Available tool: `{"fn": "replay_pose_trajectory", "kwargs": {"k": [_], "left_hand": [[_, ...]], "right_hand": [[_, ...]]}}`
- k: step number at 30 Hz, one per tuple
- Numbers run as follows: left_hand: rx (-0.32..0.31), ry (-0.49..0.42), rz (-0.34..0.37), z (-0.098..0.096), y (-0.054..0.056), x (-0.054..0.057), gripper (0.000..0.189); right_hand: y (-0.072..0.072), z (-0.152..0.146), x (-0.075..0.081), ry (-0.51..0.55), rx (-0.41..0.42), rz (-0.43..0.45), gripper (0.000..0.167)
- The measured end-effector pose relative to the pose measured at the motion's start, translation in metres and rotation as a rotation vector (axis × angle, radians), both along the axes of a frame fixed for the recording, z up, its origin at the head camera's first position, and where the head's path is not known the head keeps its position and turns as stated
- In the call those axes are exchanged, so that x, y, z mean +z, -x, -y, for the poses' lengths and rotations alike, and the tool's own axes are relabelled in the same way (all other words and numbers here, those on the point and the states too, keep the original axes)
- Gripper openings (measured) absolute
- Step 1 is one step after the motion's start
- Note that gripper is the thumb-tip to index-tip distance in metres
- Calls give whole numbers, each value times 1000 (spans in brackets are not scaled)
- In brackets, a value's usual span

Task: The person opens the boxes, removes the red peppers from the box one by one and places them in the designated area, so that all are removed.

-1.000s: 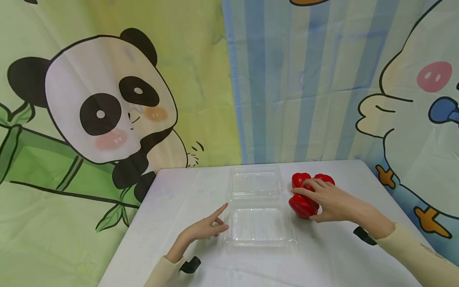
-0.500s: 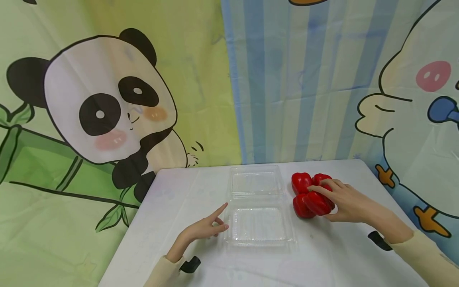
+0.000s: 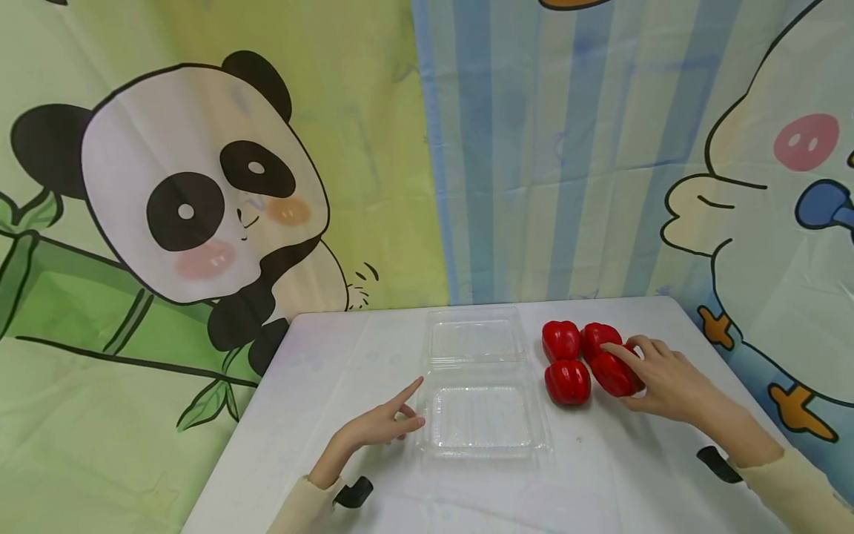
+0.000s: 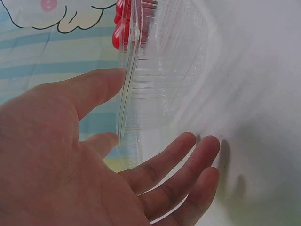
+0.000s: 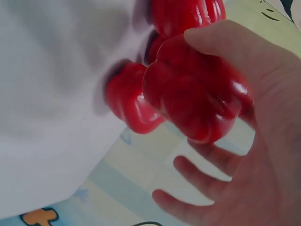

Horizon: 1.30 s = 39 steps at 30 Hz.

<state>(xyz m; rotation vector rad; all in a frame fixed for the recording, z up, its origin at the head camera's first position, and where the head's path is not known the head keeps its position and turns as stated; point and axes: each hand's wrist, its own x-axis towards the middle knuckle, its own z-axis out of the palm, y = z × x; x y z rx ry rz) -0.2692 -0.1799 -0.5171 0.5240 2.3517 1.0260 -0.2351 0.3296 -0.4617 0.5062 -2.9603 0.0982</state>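
Note:
In the head view, my right hand (image 3: 667, 382) holds a red bell pepper (image 3: 614, 373) between thumb and fingers, at the right of the group. The right wrist view shows this pepper (image 5: 197, 89) close up, with the other fingers spread below it. Three more red peppers sit beside it: a front-left pepper (image 3: 568, 383), a back-left pepper (image 3: 560, 341) and a back-right pepper (image 3: 596, 338). My left hand (image 3: 376, 428) is at the left edge of an opened clear plastic box (image 3: 483, 454), fingers loosely extended. In the left wrist view, its thumb (image 4: 101, 87) reaches the box's rim; contact is unclear.
The box's lid (image 3: 477, 341) lies folded back behind its base. A white table (image 3: 360, 348) bears everything. Behind it hang printed curtains (image 3: 507, 148) with a panda and another cartoon figure.
My right hand has moved right with the held pepper, from in front of the left peppers to the right side, uncovering the front-left one. My left hand and the box have stayed put.

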Motion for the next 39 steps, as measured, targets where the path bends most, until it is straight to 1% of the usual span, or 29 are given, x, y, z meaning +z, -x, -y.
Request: {"fn": "replay_pose_trajectory", "kwargs": {"k": [7,13,19,29,33,39], "left_hand": [[-2,-4,6,1,0,0,83],[-6,-12,10,2,0,0,83],[0,-10,7,2,1,0,83],[8,-1,14,0,0,1,81],[9,-3,13,0,0,1,81],[8,-4,12,0,0,1,81]], "right_hand": [[-2,0,-16,9,-98,4,100],[-3,4,-29,17,-141,-5,98],[-4,11,-40,18,-178,-5,97],[-3,17,-49,23,-234,7,102],[-2,18,-51,22,-239,0,101],[-1,17,-52,26,-246,14,101]]}}
